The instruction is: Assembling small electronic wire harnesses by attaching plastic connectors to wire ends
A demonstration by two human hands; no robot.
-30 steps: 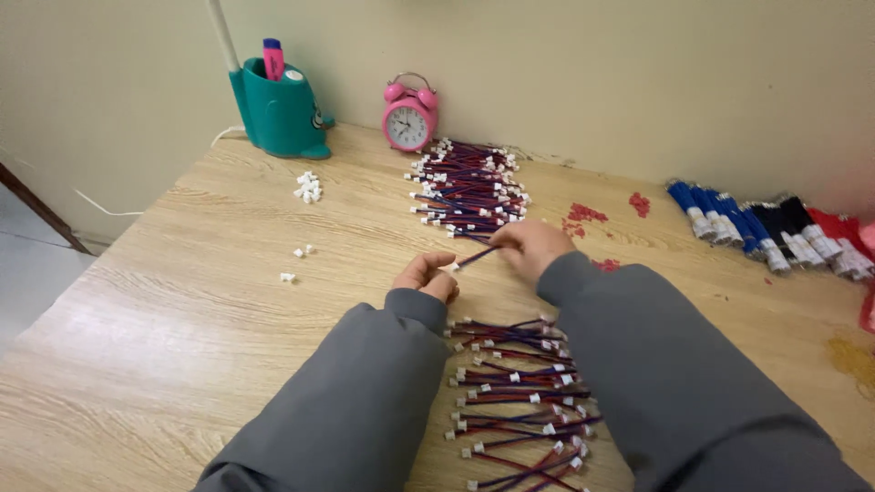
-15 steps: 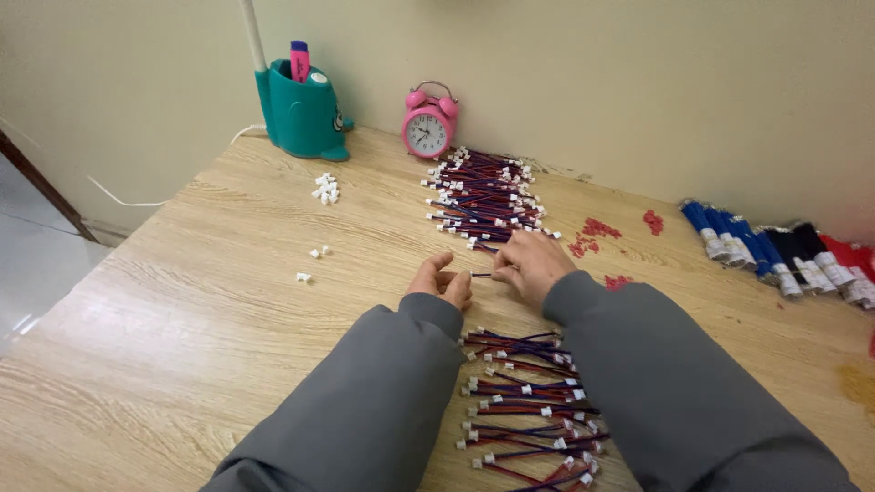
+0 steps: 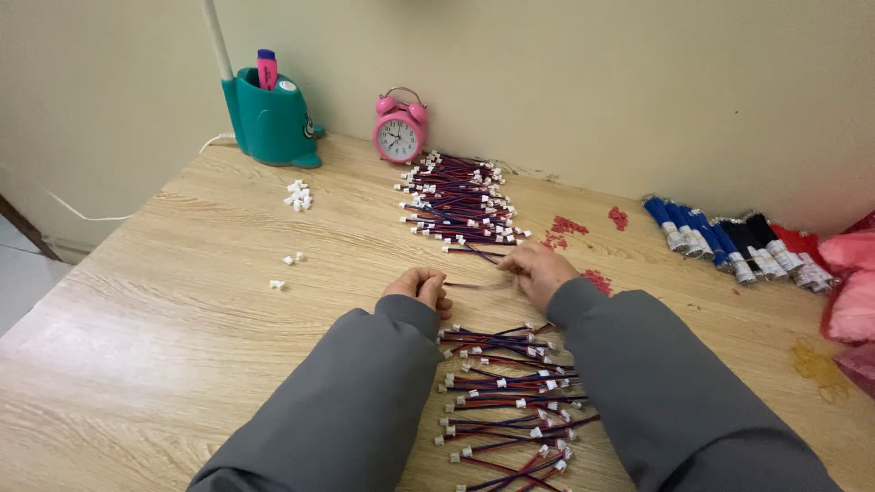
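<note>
— Wire lead (image 3: 476,286), thin, red and dark, stretched between both hands at the middle of the frame, just above the bench (image 3: 164,301). See it?

— Yes. The left hand (image 3: 417,287) has its fingers curled tight round one end; the right hand (image 3: 538,271) pinches the other end, fingers closed on it.

— Both sleeves are grey. And between the forearms?

— A near pile of leads (image 3: 510,392) with white plugs, laid crosswise in the lower middle. A far pile of the same leads (image 3: 460,200) sits above the hands, in the upper middle, just in front of the right hand.

— Behind that one?

— A pink alarm clock (image 3: 399,128) against the wall. Left of it, a teal holder (image 3: 269,118) with a pink marker standing in it.

— Loose bits?

— Small white connectors (image 3: 298,194) in a cluster at the upper left, a few more (image 3: 290,261) lower down, well apart from the left hand. Red scraps (image 3: 570,225) lie right of the far pile, and blue, black and red bundles (image 3: 729,241) lie at the right edge.
</note>
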